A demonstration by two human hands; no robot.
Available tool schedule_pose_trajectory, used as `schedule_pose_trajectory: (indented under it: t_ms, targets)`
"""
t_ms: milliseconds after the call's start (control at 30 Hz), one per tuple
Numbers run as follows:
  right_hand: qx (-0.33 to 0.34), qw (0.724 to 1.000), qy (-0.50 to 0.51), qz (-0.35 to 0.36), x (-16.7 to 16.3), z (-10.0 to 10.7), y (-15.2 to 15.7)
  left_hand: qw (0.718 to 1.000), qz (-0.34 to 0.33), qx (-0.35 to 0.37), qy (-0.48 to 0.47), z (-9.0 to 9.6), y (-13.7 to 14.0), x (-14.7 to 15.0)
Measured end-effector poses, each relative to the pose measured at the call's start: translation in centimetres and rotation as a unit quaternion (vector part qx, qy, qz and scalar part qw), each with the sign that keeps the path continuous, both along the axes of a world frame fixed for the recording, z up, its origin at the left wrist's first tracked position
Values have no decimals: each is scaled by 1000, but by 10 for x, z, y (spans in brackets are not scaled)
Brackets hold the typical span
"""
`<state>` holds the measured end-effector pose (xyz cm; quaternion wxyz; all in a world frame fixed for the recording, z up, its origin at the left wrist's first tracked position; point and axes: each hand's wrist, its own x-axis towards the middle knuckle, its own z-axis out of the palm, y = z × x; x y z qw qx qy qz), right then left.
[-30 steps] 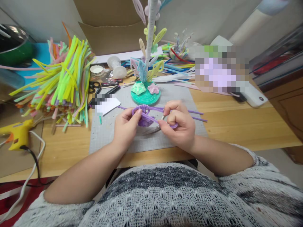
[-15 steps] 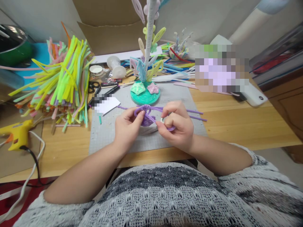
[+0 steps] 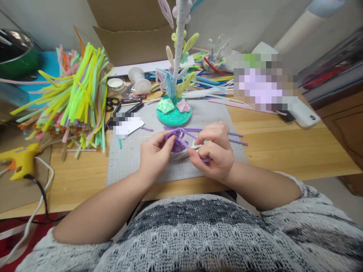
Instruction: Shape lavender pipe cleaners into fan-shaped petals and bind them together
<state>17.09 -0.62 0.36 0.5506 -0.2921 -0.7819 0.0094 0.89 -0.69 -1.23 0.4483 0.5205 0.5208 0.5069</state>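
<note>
Above the middle of the gray mat (image 3: 121, 162), the left hand (image 3: 155, 153) pinches a purple fuzzy piece (image 3: 178, 146) at its left end, thumb against finger; the right hand (image 3: 214, 153), just beside, pinches a strand of it, fingers curled around a pale thing too hidden to name. Near the hands, on their far side, stands the green round base (image 3: 174, 120); purple strips (image 3: 235, 134) reach past the right hand toward the mat's right edge. A strip of the surface (image 3: 176, 187) shows between mat and front edge
</note>
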Motion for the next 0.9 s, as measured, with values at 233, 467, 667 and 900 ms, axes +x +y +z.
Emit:
schedule_pose_trajectory:
  t_ms: [233,467,667,900]
  targets:
    - [16,999,-25,-13,0,0,-2,1000,-14,1,-1,-1,-1,-1]
    - [33,999,-31,-26,1,-1,-2,1000,-10,-7,-7,-2,-1,-1]
    - [28,999,-28,-13,0,1,-2,1000,-12,-10,-15,-1,-1,-1]
    - [27,999,-39,-20,-3,1,-3,1000,-10,-2,-6,-2,0,-1]
